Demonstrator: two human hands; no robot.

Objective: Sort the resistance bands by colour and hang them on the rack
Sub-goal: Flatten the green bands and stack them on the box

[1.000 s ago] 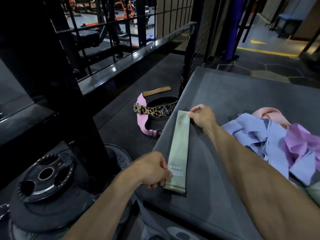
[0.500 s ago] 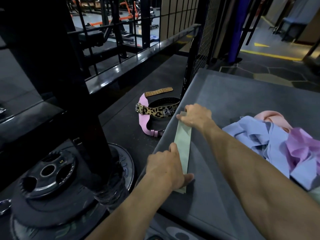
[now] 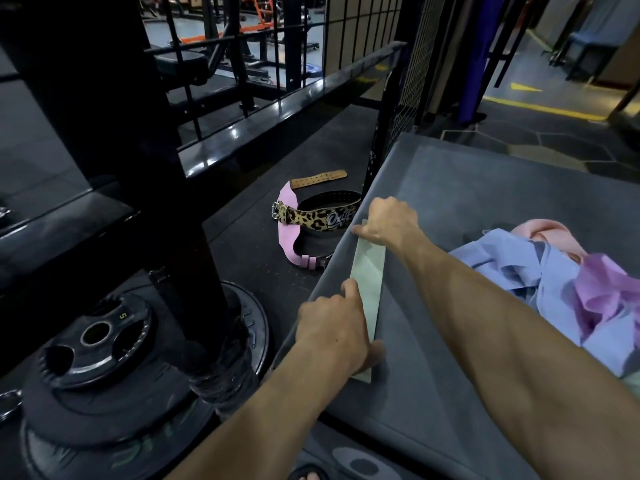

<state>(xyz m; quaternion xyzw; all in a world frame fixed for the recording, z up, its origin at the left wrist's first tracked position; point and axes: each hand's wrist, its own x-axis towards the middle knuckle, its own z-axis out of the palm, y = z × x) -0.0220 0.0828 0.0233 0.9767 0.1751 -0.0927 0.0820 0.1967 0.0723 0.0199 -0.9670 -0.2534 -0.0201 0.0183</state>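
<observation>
A pale green resistance band lies flat and lengthwise on the grey padded platform, near its left edge. My left hand rests palm down on the band's near end, fingers stretched over it. My right hand holds the far end with curled fingers, the thumb along the band's corner. At the right of the platform lies a loose pile of bands: blue, purple and pink. A black metal rack post stands to the left.
Black weight plates are stacked at the post's foot. A leopard-print and pink lifting belt lies on the dark floor beside the platform. Black railings and a wire mesh panel stand behind.
My left hand went from pinching the band's near corner to lying flat over it. The band now looks narrower, and my right hand stayed at the far end.
</observation>
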